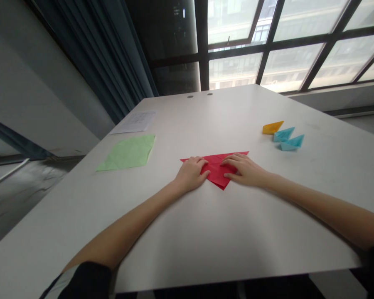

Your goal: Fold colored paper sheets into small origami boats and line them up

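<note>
Head view: left hand (192, 173) and right hand (242, 169) lie spread on red paper (217, 169), long axis crosswise, tip nearward.

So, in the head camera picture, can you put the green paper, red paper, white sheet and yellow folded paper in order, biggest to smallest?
1. Green paper and red paper: too close to rank, since the red is partly covered.
2. White sheet
3. Yellow folded paper
</note>
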### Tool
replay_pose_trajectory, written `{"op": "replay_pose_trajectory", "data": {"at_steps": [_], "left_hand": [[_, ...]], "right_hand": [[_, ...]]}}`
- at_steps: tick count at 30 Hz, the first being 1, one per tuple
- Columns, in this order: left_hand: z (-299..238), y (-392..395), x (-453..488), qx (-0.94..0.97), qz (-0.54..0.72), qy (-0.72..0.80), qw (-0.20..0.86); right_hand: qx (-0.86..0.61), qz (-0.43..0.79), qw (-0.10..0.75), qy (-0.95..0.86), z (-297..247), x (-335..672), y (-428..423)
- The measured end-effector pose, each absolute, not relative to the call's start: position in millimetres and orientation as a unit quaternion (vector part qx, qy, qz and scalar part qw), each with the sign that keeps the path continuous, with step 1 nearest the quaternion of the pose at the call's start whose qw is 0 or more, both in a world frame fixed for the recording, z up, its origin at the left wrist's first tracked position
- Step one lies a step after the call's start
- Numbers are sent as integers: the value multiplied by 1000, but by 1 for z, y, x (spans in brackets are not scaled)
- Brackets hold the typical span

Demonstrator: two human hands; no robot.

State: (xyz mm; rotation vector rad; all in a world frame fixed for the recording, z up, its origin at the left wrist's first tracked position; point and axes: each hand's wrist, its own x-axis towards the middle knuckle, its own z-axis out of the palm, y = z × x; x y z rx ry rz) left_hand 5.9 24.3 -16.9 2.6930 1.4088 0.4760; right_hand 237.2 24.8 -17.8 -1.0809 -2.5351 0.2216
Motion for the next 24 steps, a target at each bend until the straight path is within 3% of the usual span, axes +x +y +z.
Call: {"op": "replay_pose_trajectory", "data": {"at_steps": [14, 24], "left_hand": [[-17, 14, 19, 844, 61, 529, 61], [-15, 13, 16, 826, -13, 560, 59]], "right_hand": [[-374, 56, 149, -914, -24, 238, 24], [-458, 31, 53, -887, -33, 242, 24]]}}
